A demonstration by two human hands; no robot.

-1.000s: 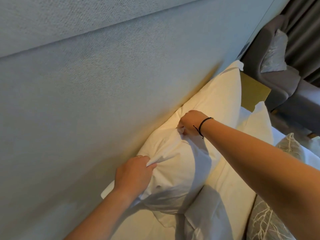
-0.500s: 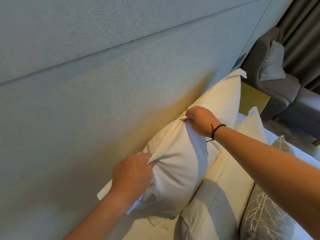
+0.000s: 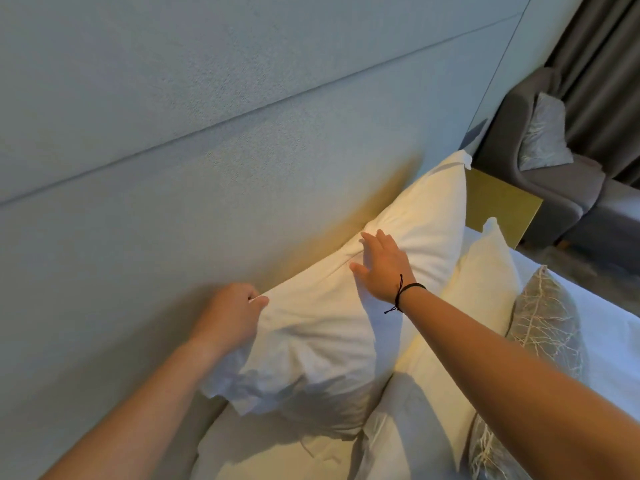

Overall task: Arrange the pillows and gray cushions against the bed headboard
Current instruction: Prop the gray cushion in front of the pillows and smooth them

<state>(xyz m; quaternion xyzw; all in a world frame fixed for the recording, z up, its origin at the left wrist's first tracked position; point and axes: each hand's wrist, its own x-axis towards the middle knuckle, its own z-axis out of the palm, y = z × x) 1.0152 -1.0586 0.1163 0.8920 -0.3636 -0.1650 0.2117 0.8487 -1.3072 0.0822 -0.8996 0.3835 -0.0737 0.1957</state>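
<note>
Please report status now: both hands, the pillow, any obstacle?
Left hand pinching top corner of near white fabric pillow. Right hand open, flat on it. Pillow upright against pale blue padded headboard. Nothing blocking.

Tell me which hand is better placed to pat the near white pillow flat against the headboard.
Probably the right hand: it lies open on the near white pillow, while the left hand pinches its corner.
</note>
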